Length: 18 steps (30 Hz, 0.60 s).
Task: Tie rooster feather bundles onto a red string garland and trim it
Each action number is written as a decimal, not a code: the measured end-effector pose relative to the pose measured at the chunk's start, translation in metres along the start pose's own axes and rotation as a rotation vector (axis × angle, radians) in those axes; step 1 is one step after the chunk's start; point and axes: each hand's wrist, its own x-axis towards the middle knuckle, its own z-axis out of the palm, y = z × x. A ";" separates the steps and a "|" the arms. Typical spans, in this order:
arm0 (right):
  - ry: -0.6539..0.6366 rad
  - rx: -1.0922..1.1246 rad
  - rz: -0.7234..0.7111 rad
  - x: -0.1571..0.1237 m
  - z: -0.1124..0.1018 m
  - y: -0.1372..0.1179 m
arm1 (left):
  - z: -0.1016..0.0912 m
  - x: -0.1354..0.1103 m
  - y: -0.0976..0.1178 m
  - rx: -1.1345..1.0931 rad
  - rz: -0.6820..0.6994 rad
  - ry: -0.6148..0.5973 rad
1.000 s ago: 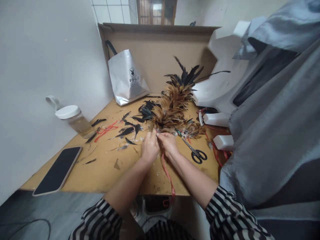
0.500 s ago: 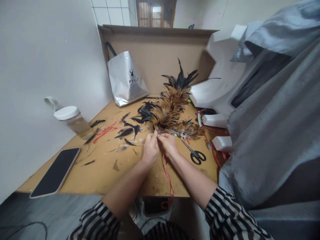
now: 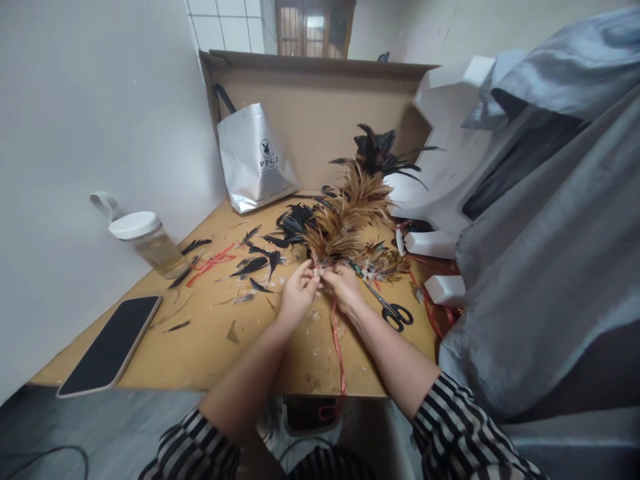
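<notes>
A long bundle of brown feathers (image 3: 345,213), tipped with black plumes (image 3: 380,152), stretches away from me over the table (image 3: 280,357). At its near end my left hand (image 3: 300,287) pinches the base of the feathers between thumb and fingers. Beside it my right hand (image 3: 343,283) is also closed on the base; its fingertips almost meet the left ones. A red plastic ribbon (image 3: 338,350) hangs from below my right hand over the table edge. Black-handled scissors (image 3: 396,315) lie just right of my right hand, next to a smaller clump of brown feathers (image 3: 383,261).
Loose black feathers (image 3: 250,267) and red ribbon scraps (image 3: 213,261) are scattered on the left. A phone (image 3: 113,347) and a lidded jar (image 3: 150,243) stand or lie further left. A silver bag (image 3: 253,160) leans at the back; grey cloth (image 3: 540,267) hangs on the right.
The feather bundle has swung, its black tip moving right and bending over. My left hand has turned and its fingers have loosened slightly. Both hands stay at the bundle's base.
</notes>
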 end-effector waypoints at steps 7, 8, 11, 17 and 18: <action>-0.173 -0.072 -0.025 0.000 -0.009 -0.009 | -0.005 0.002 0.016 -0.386 -0.250 -0.208; -0.189 -0.083 -0.017 0.000 -0.010 -0.008 | -0.004 0.002 0.015 -0.395 -0.260 -0.209; -0.219 -0.113 0.000 0.003 -0.014 -0.002 | -0.003 0.002 0.012 -0.373 -0.297 -0.232; -0.144 -0.182 -0.027 0.002 -0.011 0.001 | -0.006 0.004 0.004 -0.272 -0.238 -0.211; -0.115 -0.195 -0.044 0.002 -0.009 0.001 | -0.006 0.005 0.003 -0.265 -0.237 -0.202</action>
